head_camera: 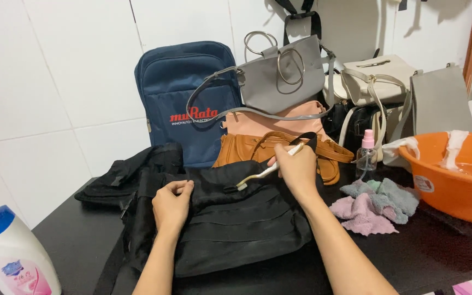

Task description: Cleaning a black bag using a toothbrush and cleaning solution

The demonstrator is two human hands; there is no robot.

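Note:
A black fabric bag (236, 229) lies on the dark table in front of me. My left hand (171, 205) pinches the bag's upper left edge. My right hand (297, 168) holds a white toothbrush (263, 173), its bristle end resting on the bag's top near the middle. Both forearms reach in from the bottom of the view.
Behind stand a navy backpack (187, 98), a grey handbag (282, 76), pink and tan bags (279, 147) and a cream bag (378, 76). An orange basin (454, 180), a small spray bottle (366, 153) and cloths (372, 205) sit right; a white bottle (9, 254) stands at bottom left.

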